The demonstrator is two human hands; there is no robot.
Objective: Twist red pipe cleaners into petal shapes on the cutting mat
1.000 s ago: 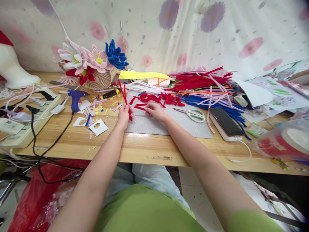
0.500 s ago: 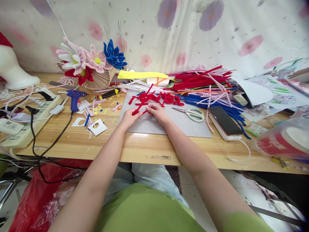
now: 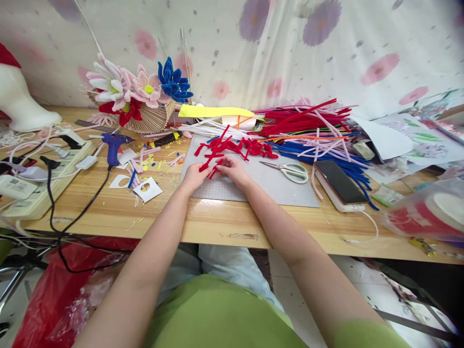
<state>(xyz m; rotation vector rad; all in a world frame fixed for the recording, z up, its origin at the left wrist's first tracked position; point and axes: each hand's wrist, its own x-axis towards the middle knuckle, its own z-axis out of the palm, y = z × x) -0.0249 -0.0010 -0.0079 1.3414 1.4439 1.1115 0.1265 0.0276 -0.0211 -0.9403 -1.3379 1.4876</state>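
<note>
My left hand (image 3: 195, 178) is closed on red pipe cleaners (image 3: 219, 142), whose long ends stick up past the fingers. Touching the same red stems from the other side, my right hand (image 3: 232, 171) has its thumb and fingers pinched together near the lower ends. Both hands are over the grey cutting mat (image 3: 232, 191). Just behind them lie several bent red pieces (image 3: 252, 147). Scissors with pale handles (image 3: 294, 172) rest on the mat to the right.
Left are a blue glue gun (image 3: 114, 147), paper squares (image 3: 148, 189) and a power strip (image 3: 54, 186). Fuzzy flowers (image 3: 147, 88) stand behind. Bundled red stems (image 3: 300, 121) lie at the back, a phone (image 3: 340, 181) and bagged cup (image 3: 427, 208) at right.
The lower ends of the red stems now point down between my hands, where they lay more sideways before. My right hand's fingers have shifted slightly. The view has moved a little.
</note>
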